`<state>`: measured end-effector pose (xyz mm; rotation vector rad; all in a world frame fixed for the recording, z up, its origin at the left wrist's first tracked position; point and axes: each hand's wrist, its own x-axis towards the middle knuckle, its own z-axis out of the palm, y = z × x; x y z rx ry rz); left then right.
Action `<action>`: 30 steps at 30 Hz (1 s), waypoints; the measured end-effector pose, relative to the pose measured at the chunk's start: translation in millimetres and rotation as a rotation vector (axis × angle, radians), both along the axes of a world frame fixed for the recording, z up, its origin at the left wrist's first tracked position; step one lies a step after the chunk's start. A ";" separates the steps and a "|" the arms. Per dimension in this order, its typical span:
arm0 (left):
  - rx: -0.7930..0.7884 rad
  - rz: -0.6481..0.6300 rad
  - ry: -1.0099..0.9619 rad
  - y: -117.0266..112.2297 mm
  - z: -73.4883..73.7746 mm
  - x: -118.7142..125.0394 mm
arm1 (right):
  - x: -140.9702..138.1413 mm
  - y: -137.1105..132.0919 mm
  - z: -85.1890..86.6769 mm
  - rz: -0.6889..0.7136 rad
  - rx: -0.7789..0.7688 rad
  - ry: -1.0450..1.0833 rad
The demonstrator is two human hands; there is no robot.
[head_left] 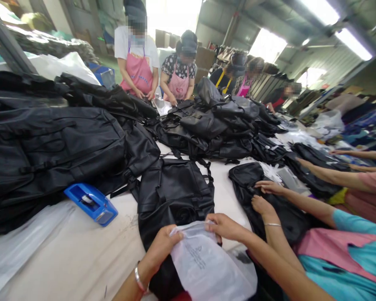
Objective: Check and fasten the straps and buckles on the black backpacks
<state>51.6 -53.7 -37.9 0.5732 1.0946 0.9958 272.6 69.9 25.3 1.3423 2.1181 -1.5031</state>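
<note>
"At the near side of the white table [113, 242], you have both hands closed on one plastic bag [213, 265], don't you?"

"Yes. Your left hand [162, 247] pinches its upper left corner, thumb in front, and your right hand [227, 228] grips the rim at the upper right. They are a little apart, with the rim between them. Most of your fingertips are hidden behind the film or turned away from you."

"Can you read the print?"

"Too small. You can make out a triangle above some lines of text. The foot of the bag is cut off below, and a dark patch shows through its right side; whether that lies inside or behind, you cannot tell."

"And under it?"

"You have a black backpack [175, 184] lying on the table, its near part covered by the plastic and your hands."

"To your left?"

"A blue tool [92, 203], its kind hard to make out, near a large black bag [59, 142] that the left edge cuts off. To your right, a co-worker's hands [266, 196] are at another backpack [246, 175]; that person's head is out of view. Beyond, a tangled heap [219, 121] of black bags partly hides the people [138, 69] opposite you."
</note>
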 end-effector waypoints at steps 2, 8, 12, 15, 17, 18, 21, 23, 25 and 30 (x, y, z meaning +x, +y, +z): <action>0.100 -0.015 0.346 -3.1 -16.2 -1.9 | -3.2 -6.3 -14.4 0.149 0.325 -0.122; 0.243 -0.199 0.852 -12.4 -11.5 -5.4 | -19.2 -27.8 -2.0 0.459 0.685 -0.400; 0.323 -0.291 0.909 -10.3 -8.0 -2.0 | -34.9 -34.4 9.0 0.467 0.762 -0.273; 0.368 -0.307 0.895 -8.2 -9.8 -1.2 | -46.4 -36.3 0.7 0.502 0.706 -0.218; 0.383 -0.273 0.882 -10.1 -9.9 -2.3 | -49.8 -37.5 -8.7 0.498 0.674 -0.246; 0.386 -0.239 0.871 -12.8 -10.0 -3.0 | -49.4 -38.3 -12.9 0.483 0.670 -0.255; 0.339 -0.109 0.866 -28.0 -14.8 -3.9 | -39.0 -41.1 -20.0 0.433 0.677 -0.248; 0.279 -0.044 0.925 -41.5 -23.0 -2.5 | -27.1 -43.4 -20.0 0.452 0.667 -0.244; 0.214 -0.018 1.010 -53.4 -32.8 -0.3 | -16.0 -46.0 -16.7 0.524 0.641 -0.243; 0.113 -0.102 1.078 -62.2 -36.4 0.7 | -17.0 -47.9 3.4 0.690 0.595 -0.219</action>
